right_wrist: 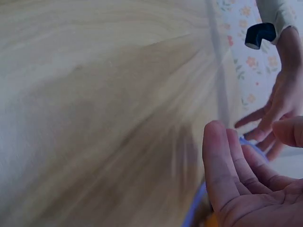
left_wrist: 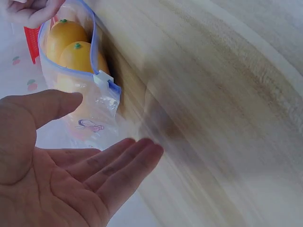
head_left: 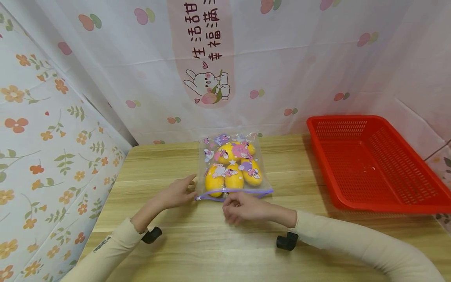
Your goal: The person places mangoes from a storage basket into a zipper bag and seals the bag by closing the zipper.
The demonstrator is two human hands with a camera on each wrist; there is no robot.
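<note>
A clear slider zip bag (head_left: 230, 166) with cartoon prints lies on the wooden table, its purple-edged mouth towards me. Several yellow fruits (head_left: 234, 176) are inside; two show small green stem ends in the left wrist view. The bag's mouth gapes there, and the white slider (left_wrist: 102, 78) sits at its left corner. My left hand (head_left: 180, 192) is beside that corner, fingers spread and fairly straight, palm bare in its wrist view. Just in front of the mouth's middle, my right hand (head_left: 244, 207) hovers with loosely bent fingers and nothing between them.
A red plastic basket (head_left: 332, 184) stands on the right side of the table (head_left: 169, 243). Behind the table hangs a printed curtain (head_left: 275, 78), and a flowered cloth (head_left: 46, 156) covers the left side.
</note>
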